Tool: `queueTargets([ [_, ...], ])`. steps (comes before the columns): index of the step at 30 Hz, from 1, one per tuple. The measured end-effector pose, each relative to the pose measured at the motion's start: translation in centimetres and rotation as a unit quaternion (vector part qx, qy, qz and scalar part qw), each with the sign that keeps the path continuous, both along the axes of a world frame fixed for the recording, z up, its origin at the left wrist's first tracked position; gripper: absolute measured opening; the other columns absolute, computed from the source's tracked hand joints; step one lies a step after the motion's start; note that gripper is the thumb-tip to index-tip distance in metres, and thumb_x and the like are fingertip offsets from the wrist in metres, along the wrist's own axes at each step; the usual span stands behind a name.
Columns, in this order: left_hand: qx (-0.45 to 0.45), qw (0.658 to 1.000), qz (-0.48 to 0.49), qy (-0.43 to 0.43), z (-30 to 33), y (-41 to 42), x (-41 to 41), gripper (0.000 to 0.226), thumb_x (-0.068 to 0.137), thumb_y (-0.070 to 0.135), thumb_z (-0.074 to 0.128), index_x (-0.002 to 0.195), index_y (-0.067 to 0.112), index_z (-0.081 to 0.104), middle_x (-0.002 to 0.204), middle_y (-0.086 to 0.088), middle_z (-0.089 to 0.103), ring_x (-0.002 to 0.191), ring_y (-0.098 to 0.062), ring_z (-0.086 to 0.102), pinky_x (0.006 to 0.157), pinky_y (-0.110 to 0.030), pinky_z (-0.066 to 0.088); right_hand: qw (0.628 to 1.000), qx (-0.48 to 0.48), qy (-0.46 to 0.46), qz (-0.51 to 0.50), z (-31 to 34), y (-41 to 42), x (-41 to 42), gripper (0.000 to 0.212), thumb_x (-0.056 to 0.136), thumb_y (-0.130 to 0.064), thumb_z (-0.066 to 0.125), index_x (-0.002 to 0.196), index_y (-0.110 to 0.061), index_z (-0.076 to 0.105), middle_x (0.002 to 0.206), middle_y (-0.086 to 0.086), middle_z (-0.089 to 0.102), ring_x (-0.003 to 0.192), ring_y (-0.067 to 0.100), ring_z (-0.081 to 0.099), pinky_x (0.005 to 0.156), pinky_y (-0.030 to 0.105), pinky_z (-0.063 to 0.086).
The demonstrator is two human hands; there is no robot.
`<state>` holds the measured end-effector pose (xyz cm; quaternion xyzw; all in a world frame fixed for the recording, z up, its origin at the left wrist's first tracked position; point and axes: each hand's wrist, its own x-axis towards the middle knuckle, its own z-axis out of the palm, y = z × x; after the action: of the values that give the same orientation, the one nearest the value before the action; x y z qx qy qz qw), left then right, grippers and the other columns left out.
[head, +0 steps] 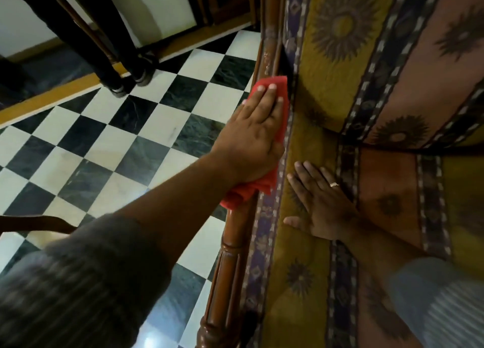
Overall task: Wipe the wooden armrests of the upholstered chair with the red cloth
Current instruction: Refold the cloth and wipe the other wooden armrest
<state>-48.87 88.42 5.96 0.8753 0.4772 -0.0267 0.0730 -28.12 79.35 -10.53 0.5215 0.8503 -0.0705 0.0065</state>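
Cloth, red, is pressed flat onto the wooden armrest under the left hand, whose fingers are extended rather than curled. The armrest's long axis is laid from near the body away past the fingertips, so bare wood lies both ahead of and behind that hand. The right hand is spread open, empty, on the seat cushion just beside the rail, farther from the cloth.
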Motion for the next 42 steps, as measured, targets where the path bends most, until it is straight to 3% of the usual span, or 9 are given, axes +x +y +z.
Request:
queueTargets([
  [8,0.025,0.999,0.025,-0.017,0.3,3.8,1.5,0.073,0.096,0.047,0.024,0.158,0.014,0.004,0.168,-0.011,-0.005,0.154,-0.026,-0.009,0.124,-0.044,0.0,0.999,-0.025,-0.01,0.019,1.0,5.1,0.0,0.112,0.077,-0.092,0.009,0.158,-0.015,-0.003,0.167,0.008,-0.012,0.153,0.023,-0.015,0.124,0.047,0.0],
  [16,0.007,0.991,0.101,-0.083,0.5,2.1,2.0,0.079,0.091,0.045,0.022,0.158,0.008,0.002,0.166,-0.016,-0.005,0.154,-0.028,-0.009,0.126,-0.042,-0.001,1.0,-0.02,0.009,-0.012,1.0,4.3,-0.1,0.11,0.081,-0.089,0.018,0.158,-0.012,0.007,0.167,0.01,-0.003,0.154,0.025,-0.006,0.124,0.047,0.007],
  [23,0.0,0.999,0.039,-0.034,1.3,7.7,2.3,0.08,0.088,0.046,0.024,0.158,0.014,0.005,0.167,-0.012,-0.003,0.154,-0.025,-0.009,0.126,-0.044,0.002,1.0,-0.022,0.017,-0.005,0.7,4.2,0.0,0.108,0.083,-0.086,0.023,0.157,-0.009,0.012,0.167,0.012,0.002,0.154,0.028,-0.002,0.123,0.049,0.011],
  [29,0.02,0.99,0.11,-0.084,1.3,9.7,4.2,0.081,0.089,0.046,0.03,0.158,0.01,0.008,0.167,-0.014,0.004,0.154,-0.025,-0.001,0.123,-0.034,-0.001,0.999,-0.025,0.023,-0.007,0.7,4.3,0.1,0.108,0.083,-0.087,0.024,0.157,-0.01,0.013,0.167,0.01,0.001,0.154,0.025,-0.002,0.123,0.048,0.009],
  [35,0.035,0.976,0.192,-0.099,0.6,7.5,4.9,0.079,0.095,0.045,0.033,0.157,0.007,0.004,0.167,-0.017,0.003,0.154,-0.03,0.001,0.122,-0.036,0.0,0.999,-0.015,0.03,-0.012,0.9,4.3,0.0,0.108,0.082,-0.087,0.027,0.156,-0.008,0.021,0.166,0.013,0.008,0.154,0.028,0.006,0.12,0.049,0.015],
  [42,0.043,0.986,0.155,-0.051,1.2,10.5,5.3,0.092,0.088,0.052,0.043,0.157,0.009,0.001,0.167,-0.014,-0.003,0.154,-0.028,-0.007,0.123,-0.042,0.001,0.999,0.0,0.048,-0.015,0.2,4.4,-0.1,0.107,0.082,-0.087,0.031,0.155,-0.009,0.023,0.166,0.012,0.012,0.154,0.028,0.009,0.12,0.05,0.018],
])
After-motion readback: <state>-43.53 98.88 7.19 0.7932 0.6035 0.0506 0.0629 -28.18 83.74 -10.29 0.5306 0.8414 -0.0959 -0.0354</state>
